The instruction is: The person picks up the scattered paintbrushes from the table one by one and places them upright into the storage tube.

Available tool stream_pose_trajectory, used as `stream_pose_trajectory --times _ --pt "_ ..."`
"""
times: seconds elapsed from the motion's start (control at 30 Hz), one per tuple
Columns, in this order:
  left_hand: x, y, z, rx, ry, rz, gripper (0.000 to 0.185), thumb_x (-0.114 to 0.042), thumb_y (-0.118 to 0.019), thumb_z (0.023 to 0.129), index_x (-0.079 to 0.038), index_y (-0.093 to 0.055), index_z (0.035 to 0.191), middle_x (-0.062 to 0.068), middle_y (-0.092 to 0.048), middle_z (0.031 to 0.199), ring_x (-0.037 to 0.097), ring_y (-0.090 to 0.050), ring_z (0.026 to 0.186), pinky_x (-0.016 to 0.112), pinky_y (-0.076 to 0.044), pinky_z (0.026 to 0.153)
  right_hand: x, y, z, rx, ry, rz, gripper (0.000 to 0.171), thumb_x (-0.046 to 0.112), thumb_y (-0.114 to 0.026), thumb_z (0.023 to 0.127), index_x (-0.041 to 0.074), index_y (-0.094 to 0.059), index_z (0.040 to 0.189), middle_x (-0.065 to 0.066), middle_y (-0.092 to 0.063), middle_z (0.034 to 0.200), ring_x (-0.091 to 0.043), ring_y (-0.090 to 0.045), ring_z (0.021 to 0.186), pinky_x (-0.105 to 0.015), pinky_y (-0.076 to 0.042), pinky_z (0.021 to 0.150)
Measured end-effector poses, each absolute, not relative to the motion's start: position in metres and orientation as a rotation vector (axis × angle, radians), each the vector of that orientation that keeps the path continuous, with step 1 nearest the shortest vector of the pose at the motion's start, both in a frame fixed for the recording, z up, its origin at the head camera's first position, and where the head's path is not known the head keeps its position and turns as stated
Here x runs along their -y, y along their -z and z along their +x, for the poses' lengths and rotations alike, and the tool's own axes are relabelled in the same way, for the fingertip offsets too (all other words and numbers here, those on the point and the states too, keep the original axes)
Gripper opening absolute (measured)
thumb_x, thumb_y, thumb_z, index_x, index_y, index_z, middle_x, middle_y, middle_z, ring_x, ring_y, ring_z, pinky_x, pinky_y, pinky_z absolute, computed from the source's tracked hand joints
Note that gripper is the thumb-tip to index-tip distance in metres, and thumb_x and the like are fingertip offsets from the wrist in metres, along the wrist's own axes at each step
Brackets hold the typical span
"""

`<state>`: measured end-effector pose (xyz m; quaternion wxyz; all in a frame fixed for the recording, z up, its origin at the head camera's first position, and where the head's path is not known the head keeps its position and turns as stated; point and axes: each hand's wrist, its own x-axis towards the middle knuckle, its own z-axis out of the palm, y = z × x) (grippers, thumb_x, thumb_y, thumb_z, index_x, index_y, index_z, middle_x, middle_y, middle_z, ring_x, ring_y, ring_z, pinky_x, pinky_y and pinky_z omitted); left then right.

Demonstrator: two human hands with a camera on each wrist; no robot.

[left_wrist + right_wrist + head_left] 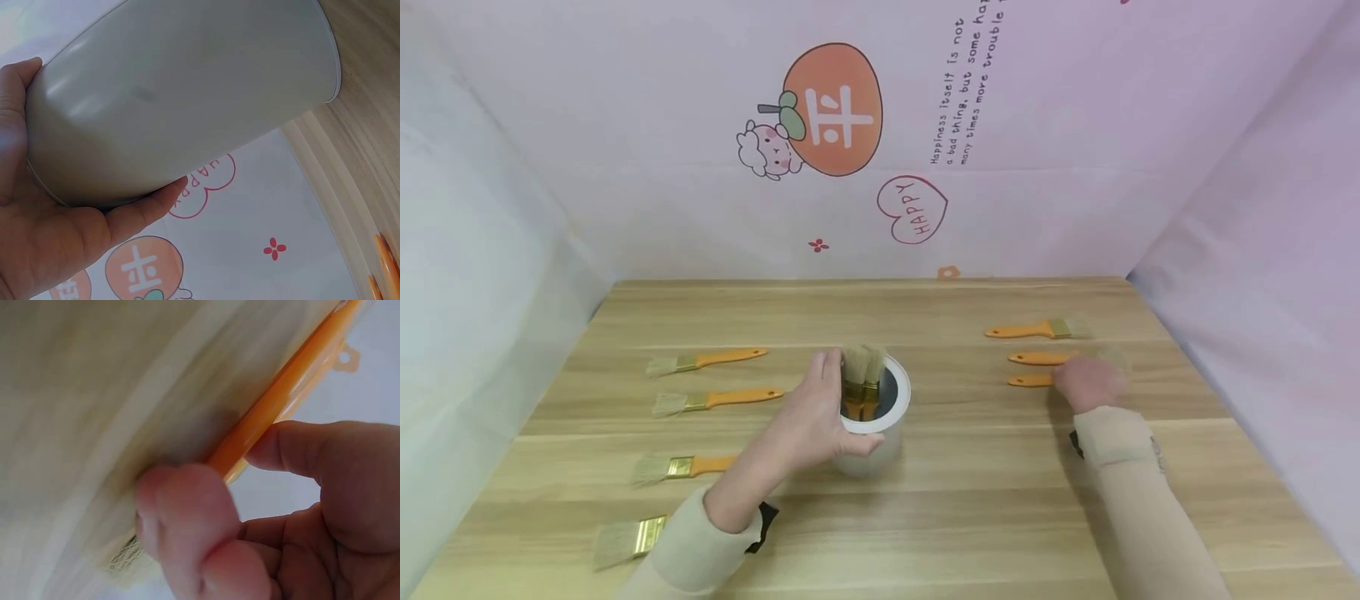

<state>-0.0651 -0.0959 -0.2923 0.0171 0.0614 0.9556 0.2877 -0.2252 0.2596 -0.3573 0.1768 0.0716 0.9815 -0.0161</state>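
Steadying the white can (pixel 874 433) in my left grip (pixel 811 417), my right grip (pixel 1088 382) pinches an orange-handled brush (pixel 1033 381) on the counter (pixel 970 500).

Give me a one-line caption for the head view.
Left hand grips a white can holding brushes; right hand grips a brush on the table.
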Motion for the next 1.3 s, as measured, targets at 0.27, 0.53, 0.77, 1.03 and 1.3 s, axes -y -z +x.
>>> stream_pose_trajectory --times 0.27,0.53,0.77,1.03,1.3 --pt "0.095 0.291 -0.065 -2.952 -0.893 0.176 0.117 -0.046 -0.084 0.061 0.008 -0.022 0.145 0.021 -0.04 0.128 0.024 -0.055 0.085 0.034 -0.053 0.074 -0.274 0.356 -0.224 -2.768 0.078 0.223 0.046 0.037 -0.038 0.094 0.007 -0.05 0.062 -0.019 -0.056 0.076 -0.025 -0.05 0.069 -0.035 -0.044 0.062" --pt "0.095 0.29 -0.066 -2.948 -0.888 0.176 0.118 -0.046 -0.084 0.062 0.008 -0.021 0.146 0.022 -0.039 0.131 0.026 -0.056 0.086 0.035 -0.054 0.076 -0.279 0.354 -0.221 -2.764 0.14 0.296 0.04 0.036 -0.046 0.088 0.003 -0.056 0.068 -0.02 -0.056 0.079 -0.026 -0.052 0.071 -0.035 -0.043 0.063" --pt "0.094 0.289 -0.065 -2.95 -0.903 0.182 0.117 -0.044 -0.085 0.062 0.008 -0.021 0.145 0.022 -0.039 0.13 0.025 -0.056 0.085 0.033 -0.053 0.074 -0.277 0.356 -0.22 -2.8 0.107 0.264 0.032 0.026 -0.053 0.085 0.0 -0.061 0.068 -0.022 -0.059 0.081 -0.026 -0.053 0.071 -0.038 -0.048 0.064" --pt "0.095 0.289 -0.063 -2.944 -0.921 0.175 0.117 -0.044 -0.085 0.062 0.009 -0.021 0.145 0.022 -0.039 0.129 0.024 -0.055 0.082 0.033 -0.053 0.072 -0.282 0.35 -0.205 -2.826 0.206 0.088 0.029 0.026 -0.059 0.084 -0.001 -0.062 0.073 -0.015 -0.06 0.068 -0.02 -0.053 0.057 -0.032 -0.046 0.05" --pt "0.096 0.289 -0.062 -2.953 -0.902 0.183 0.117 -0.045 -0.084 0.063 0.01 -0.022 0.145 0.023 -0.039 0.131 0.026 -0.056 0.087 0.035 -0.054 0.075 -0.291 0.346 -0.193 -2.813 0.353 0.194 0.034 0.029 -0.062 0.086 0.005 -0.053 0.064 -0.002 -0.052 0.052 -0.014 -0.052 0.047 -0.027 -0.043 0.045"
